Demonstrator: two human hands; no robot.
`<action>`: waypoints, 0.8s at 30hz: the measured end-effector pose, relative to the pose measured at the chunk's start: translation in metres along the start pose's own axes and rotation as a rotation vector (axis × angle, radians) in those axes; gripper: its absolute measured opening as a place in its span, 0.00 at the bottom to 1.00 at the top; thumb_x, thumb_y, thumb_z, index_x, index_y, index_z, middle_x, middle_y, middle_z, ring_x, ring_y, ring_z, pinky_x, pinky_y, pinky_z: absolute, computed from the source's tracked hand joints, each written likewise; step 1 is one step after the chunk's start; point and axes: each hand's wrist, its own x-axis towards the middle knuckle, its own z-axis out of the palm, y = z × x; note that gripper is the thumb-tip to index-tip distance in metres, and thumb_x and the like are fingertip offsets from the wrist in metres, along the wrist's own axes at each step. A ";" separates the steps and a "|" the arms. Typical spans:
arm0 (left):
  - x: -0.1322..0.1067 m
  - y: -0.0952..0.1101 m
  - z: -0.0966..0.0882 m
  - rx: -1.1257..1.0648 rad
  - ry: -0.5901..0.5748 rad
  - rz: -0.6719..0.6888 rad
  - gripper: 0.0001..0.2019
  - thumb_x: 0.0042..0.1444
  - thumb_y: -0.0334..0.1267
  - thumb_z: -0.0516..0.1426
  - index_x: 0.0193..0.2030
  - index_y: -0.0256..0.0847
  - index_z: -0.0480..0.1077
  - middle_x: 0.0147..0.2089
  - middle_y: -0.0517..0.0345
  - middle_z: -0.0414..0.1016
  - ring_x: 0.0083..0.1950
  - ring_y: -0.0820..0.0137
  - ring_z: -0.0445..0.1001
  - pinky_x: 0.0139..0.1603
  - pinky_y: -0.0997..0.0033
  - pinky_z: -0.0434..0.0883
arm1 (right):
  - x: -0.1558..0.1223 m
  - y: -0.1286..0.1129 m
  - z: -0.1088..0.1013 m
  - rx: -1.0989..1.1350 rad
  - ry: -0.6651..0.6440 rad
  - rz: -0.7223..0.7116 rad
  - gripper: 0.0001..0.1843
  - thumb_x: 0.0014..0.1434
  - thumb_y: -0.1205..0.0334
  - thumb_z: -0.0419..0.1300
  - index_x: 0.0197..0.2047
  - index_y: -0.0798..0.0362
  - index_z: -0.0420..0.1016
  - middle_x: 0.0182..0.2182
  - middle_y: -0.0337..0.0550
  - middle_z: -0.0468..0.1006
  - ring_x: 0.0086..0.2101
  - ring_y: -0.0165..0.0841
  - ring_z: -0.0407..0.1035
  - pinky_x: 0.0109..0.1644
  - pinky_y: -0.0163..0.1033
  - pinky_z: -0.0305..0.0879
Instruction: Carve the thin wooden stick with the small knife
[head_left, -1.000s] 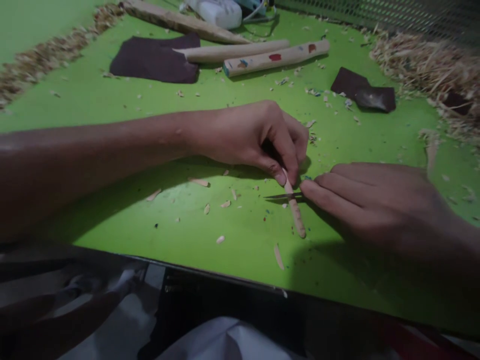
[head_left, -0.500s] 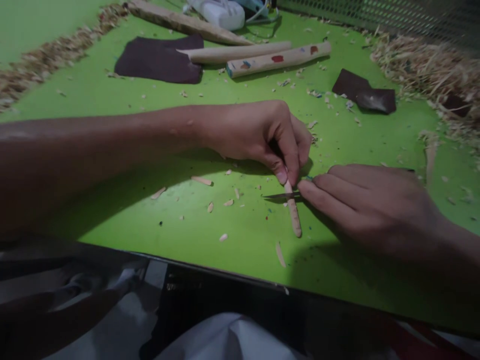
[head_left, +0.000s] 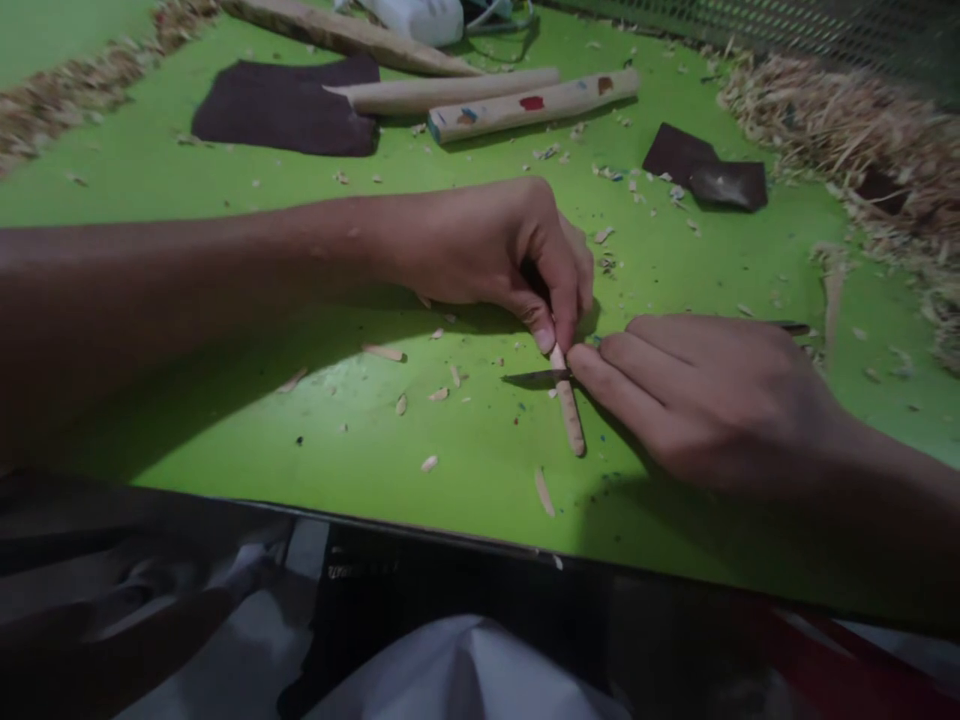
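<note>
Between the thumb and fingers of my left hand (head_left: 517,255) is the upper end of a small wooden stick (head_left: 570,415), pinched against the green table (head_left: 322,420). The stick slants down toward me, and its lower end is free. My right hand (head_left: 712,400) is closed around a carving knife (head_left: 534,378). Its thin dark blade points left and lies across the stick just below my left fingertips. Most of the knife's handle is hidden under my fingers; a dark end shows behind the knuckles. Small wood chips (head_left: 439,394) are scattered around the stick.
Two rounded wooden rods, one paint-marked (head_left: 510,108), lie at the back beside dark sandpaper (head_left: 289,108) and a longer wood piece (head_left: 345,35). Smaller sandpaper pieces (head_left: 727,185) lie right of them. Shavings (head_left: 847,140) heap by a perforated panel (head_left: 720,35). A white plug (head_left: 420,18) stands behind.
The whole view has shifted slightly, so everything appears a little further left and higher. Both hands keep their holds, and the blade still crosses the stick at about the same place.
</note>
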 end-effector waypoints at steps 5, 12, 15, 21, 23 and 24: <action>-0.001 0.002 -0.001 -0.058 0.015 -0.049 0.04 0.62 0.30 0.69 0.40 0.41 0.87 0.43 0.53 0.86 0.44 0.69 0.79 0.46 0.71 0.74 | -0.006 0.002 0.003 0.048 -0.005 0.034 0.17 0.76 0.66 0.51 0.46 0.50 0.83 0.29 0.41 0.76 0.31 0.36 0.69 0.34 0.42 0.56; 0.000 0.003 -0.003 -0.019 -0.023 0.015 0.06 0.64 0.27 0.67 0.44 0.37 0.87 0.40 0.52 0.81 0.41 0.71 0.77 0.41 0.72 0.73 | -0.016 0.012 0.004 -0.061 0.025 -0.086 0.28 0.78 0.68 0.42 0.41 0.52 0.84 0.31 0.43 0.77 0.32 0.36 0.69 0.36 0.43 0.62; -0.001 0.002 -0.003 -0.040 -0.042 0.018 0.05 0.64 0.28 0.66 0.45 0.32 0.86 0.40 0.51 0.80 0.41 0.72 0.77 0.41 0.72 0.74 | -0.021 0.015 0.004 -0.060 0.024 -0.091 0.27 0.78 0.69 0.42 0.44 0.53 0.84 0.31 0.45 0.78 0.32 0.37 0.70 0.36 0.43 0.62; -0.002 0.003 -0.001 -0.017 -0.005 0.007 0.05 0.64 0.27 0.66 0.44 0.36 0.86 0.40 0.53 0.81 0.41 0.71 0.76 0.42 0.70 0.73 | -0.017 0.010 0.000 -0.073 0.034 -0.079 0.22 0.77 0.71 0.47 0.44 0.54 0.84 0.29 0.45 0.78 0.31 0.37 0.68 0.34 0.45 0.59; -0.001 0.004 0.000 -0.021 0.009 -0.006 0.07 0.63 0.24 0.66 0.43 0.35 0.86 0.39 0.53 0.80 0.40 0.71 0.75 0.42 0.69 0.73 | -0.010 0.009 -0.003 -0.070 0.056 -0.103 0.21 0.76 0.71 0.50 0.40 0.56 0.84 0.26 0.44 0.76 0.29 0.37 0.67 0.32 0.46 0.58; -0.001 0.005 0.000 -0.018 0.011 -0.010 0.07 0.63 0.22 0.65 0.42 0.34 0.86 0.38 0.53 0.80 0.39 0.71 0.75 0.41 0.69 0.72 | -0.007 0.009 -0.005 -0.077 0.057 -0.110 0.21 0.76 0.71 0.50 0.39 0.56 0.84 0.25 0.43 0.75 0.28 0.37 0.67 0.32 0.45 0.58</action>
